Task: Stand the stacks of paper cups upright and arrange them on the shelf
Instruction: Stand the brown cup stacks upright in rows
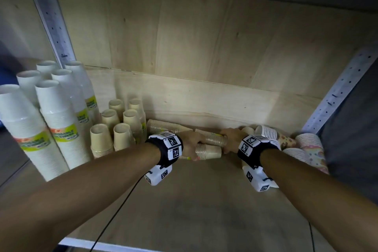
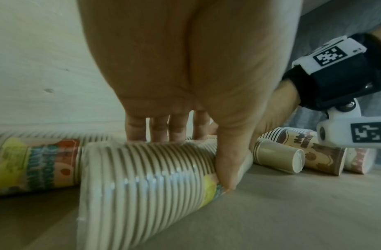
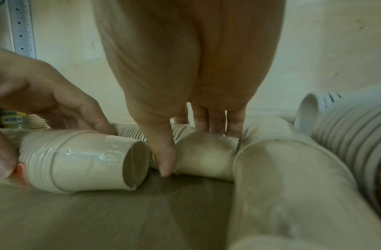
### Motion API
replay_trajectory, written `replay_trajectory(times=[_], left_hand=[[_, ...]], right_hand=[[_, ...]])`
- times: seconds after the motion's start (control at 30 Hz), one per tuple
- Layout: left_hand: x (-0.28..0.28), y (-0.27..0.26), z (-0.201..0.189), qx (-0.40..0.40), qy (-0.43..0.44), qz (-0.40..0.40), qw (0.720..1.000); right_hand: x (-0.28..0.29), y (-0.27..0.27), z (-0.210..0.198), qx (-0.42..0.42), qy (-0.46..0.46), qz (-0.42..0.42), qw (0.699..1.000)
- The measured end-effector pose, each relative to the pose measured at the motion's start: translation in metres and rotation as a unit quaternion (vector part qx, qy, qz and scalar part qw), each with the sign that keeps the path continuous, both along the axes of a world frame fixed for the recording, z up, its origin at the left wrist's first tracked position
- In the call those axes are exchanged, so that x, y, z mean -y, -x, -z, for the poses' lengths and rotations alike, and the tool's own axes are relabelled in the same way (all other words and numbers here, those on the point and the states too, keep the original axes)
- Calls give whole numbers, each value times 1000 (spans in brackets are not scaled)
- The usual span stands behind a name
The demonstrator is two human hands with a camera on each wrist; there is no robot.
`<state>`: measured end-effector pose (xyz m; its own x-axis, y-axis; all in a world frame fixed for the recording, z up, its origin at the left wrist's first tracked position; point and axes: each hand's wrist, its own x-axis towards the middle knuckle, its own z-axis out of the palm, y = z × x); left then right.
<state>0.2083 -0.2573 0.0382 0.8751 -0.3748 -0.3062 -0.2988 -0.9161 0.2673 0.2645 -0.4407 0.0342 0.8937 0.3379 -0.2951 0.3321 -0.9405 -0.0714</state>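
Two wrapped stacks of kraft paper cups lie on their sides at the middle of the wooden shelf (image 1: 204, 200). My left hand (image 1: 196, 149) grips the nearer kraft stack (image 1: 208, 151), fingers over its top and thumb at the front; the left wrist view shows this left hand (image 2: 193, 160) on the nearer stack (image 2: 146, 177). My right hand (image 1: 225, 143) grips the stack behind it (image 1: 212, 138); the right wrist view shows this right hand (image 3: 191, 148) curled round that stack's end (image 3: 204, 155). A third kraft stack (image 1: 163, 127) lies further left.
Tall white cup stacks (image 1: 51, 118) and short kraft stacks (image 1: 120, 125) stand upright at the left. Patterned and white cup stacks (image 1: 311, 147) lie tumbled in the right corner. Metal posts (image 1: 337, 92) frame the shelf. A black cable (image 1: 122, 200) hangs from my left wrist.
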Motion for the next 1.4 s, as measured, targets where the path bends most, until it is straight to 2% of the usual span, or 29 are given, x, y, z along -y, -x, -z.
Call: replay_trajectory(times=[0.4,0.67,0.9,1.07,1.23,1.4], left_hand=[[-6,5,-6,-2,13,9,1000],[-15,18,-6,48,55,-9,997],[-24,28,-13,73,120,-63,988],[-31,28,-10,104,196,-130,966],[-33,30,-5,111,249,-184,944],[-32,30,-2,99,264,-198,939]], right_hand=[[-1,14,-13,25,-28,16,999],[1,27,-32,74,-82,50,993],[-6,45,-59,101,-102,49,988],[-17,57,-76,135,-120,34,983],[-30,67,-93,101,-117,6,988],[-45,69,-94,85,-98,0,991]])
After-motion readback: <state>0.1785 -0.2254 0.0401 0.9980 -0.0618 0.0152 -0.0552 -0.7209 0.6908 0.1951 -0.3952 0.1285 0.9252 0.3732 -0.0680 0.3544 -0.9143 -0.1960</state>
